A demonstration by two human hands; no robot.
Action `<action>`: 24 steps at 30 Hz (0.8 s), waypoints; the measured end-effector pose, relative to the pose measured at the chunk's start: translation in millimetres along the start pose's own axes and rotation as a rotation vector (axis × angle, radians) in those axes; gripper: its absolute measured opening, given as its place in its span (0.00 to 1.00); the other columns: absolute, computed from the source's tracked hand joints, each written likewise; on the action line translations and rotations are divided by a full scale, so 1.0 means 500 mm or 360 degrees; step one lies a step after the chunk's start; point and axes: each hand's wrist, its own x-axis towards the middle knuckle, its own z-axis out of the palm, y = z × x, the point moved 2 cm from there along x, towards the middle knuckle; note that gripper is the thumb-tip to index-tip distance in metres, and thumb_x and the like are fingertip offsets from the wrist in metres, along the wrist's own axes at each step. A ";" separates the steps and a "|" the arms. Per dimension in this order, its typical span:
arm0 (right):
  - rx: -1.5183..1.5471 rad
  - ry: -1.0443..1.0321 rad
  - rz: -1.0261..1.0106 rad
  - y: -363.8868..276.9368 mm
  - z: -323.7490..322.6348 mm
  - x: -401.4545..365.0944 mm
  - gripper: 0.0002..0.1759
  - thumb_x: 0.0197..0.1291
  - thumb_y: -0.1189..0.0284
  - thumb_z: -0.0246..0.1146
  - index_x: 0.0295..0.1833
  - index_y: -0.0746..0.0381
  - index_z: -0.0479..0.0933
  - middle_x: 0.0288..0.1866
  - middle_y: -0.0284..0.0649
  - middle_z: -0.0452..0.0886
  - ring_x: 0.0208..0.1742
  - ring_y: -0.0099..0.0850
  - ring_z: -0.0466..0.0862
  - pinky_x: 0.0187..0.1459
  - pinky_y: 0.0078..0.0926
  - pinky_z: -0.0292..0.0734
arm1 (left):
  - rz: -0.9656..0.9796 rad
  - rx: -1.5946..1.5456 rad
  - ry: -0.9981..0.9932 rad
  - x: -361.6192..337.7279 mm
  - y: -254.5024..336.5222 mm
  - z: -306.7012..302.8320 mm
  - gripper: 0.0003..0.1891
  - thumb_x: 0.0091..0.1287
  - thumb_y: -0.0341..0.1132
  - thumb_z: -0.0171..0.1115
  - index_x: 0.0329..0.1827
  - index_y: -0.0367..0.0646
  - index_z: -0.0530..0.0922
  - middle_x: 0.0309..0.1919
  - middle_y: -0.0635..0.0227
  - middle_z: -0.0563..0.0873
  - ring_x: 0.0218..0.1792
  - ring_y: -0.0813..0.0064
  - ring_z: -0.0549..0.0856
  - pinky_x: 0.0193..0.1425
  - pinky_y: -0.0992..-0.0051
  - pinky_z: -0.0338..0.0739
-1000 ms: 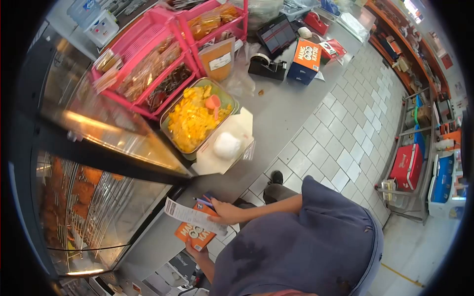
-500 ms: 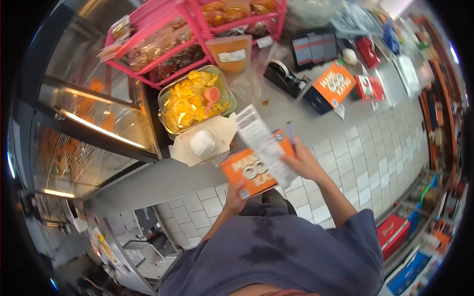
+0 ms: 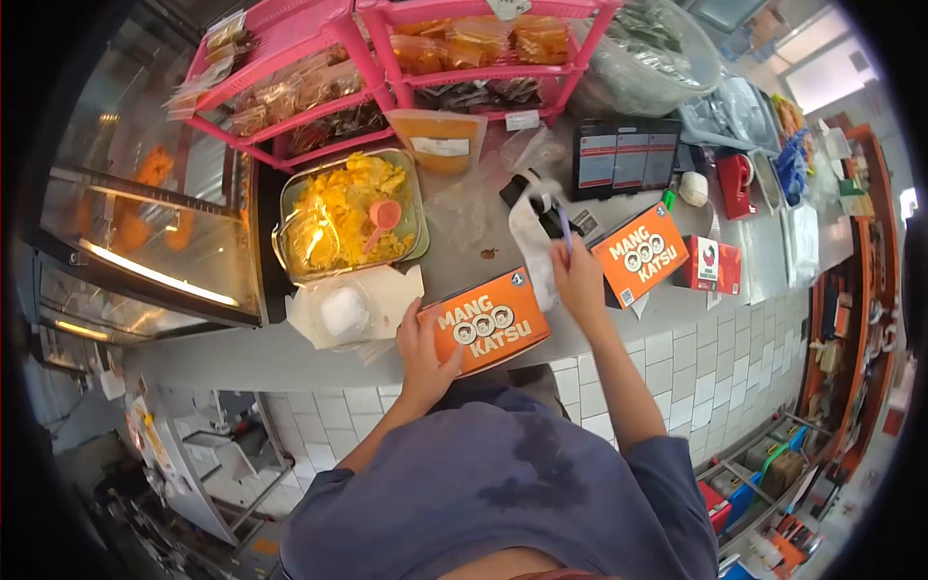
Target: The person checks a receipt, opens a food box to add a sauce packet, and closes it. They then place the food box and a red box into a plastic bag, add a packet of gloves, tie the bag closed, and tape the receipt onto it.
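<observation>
An orange takeout box (image 3: 491,324) with "MANG KATSU" lettering sits at the counter's front edge. My left hand (image 3: 425,350) grips its left end, thumb on top and fingers along the far side. In my right hand (image 3: 580,285) is a purple pen (image 3: 565,228), pointing up. A long white receipt (image 3: 532,246) runs beside my right fingers, curling up over the black tape dispenser (image 3: 556,220); whether the fingers pinch it too is hard to see. To the right stands a second orange box (image 3: 642,253).
A tray of yellow food (image 3: 338,208) with a pink scoop (image 3: 384,215) is at left, behind an opened white carton (image 3: 394,290) holding a wrapped white ball (image 3: 345,311). Pink racks (image 3: 290,82), a tablet (image 3: 626,159) and a glass warmer (image 3: 164,242) surround the counter.
The orange box has come down to the counter edge, held by my left hand only. My right hand has moved forward with the pen; the receipt is off the box and by the tape dispenser.
</observation>
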 end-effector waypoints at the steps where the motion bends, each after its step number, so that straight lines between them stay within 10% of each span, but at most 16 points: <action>1: -0.0106 -0.0155 0.0009 -0.002 0.005 0.036 0.09 0.58 0.70 0.57 0.34 0.65 0.69 0.21 0.51 0.74 0.24 0.48 0.78 0.25 0.39 0.69 | 0.0186 0.0456 0.0027 0.003 0.031 -0.002 0.34 0.48 0.37 0.65 0.60 0.44 0.63 0.62 0.53 0.62 0.66 0.56 0.58 0.66 0.56 0.51; 5: -0.0259 -0.0363 -0.0295 0.016 0.063 0.083 0.09 0.58 0.70 0.57 0.34 0.65 0.68 0.26 0.54 0.76 0.29 0.52 0.77 0.28 0.43 0.69 | 0.0446 0.0994 -0.0193 0.015 0.087 0.003 0.32 0.44 0.41 0.68 0.56 0.47 0.71 0.65 0.56 0.60 0.66 0.55 0.58 0.64 0.46 0.48; 10: 0.0380 -0.0408 0.0069 0.020 0.001 -0.050 0.21 0.51 0.72 0.66 0.49 0.67 0.68 0.38 0.44 0.78 0.43 0.35 0.80 0.43 0.27 0.75 | 0.0487 0.1201 -0.0553 0.038 0.119 0.029 0.41 0.39 0.47 0.70 0.60 0.44 0.68 0.66 0.60 0.60 0.66 0.55 0.59 0.65 0.45 0.51; 19: 0.0920 -0.0522 0.0270 0.067 0.050 -0.185 0.36 0.40 0.70 0.74 0.52 0.66 0.62 0.49 0.42 0.71 0.51 0.32 0.72 0.53 0.29 0.65 | 0.0623 0.0767 -0.0709 0.088 0.104 -0.007 0.36 0.41 0.46 0.66 0.56 0.39 0.72 0.57 0.53 0.73 0.55 0.57 0.73 0.59 0.65 0.67; 24: 0.0873 -0.0421 0.0105 0.063 0.054 -0.176 0.35 0.40 0.71 0.74 0.53 0.65 0.63 0.49 0.39 0.69 0.50 0.30 0.70 0.52 0.26 0.64 | -0.0303 -0.0116 -0.1399 0.189 0.110 -0.069 0.28 0.51 0.47 0.63 0.52 0.38 0.76 0.51 0.60 0.77 0.51 0.71 0.76 0.54 0.75 0.69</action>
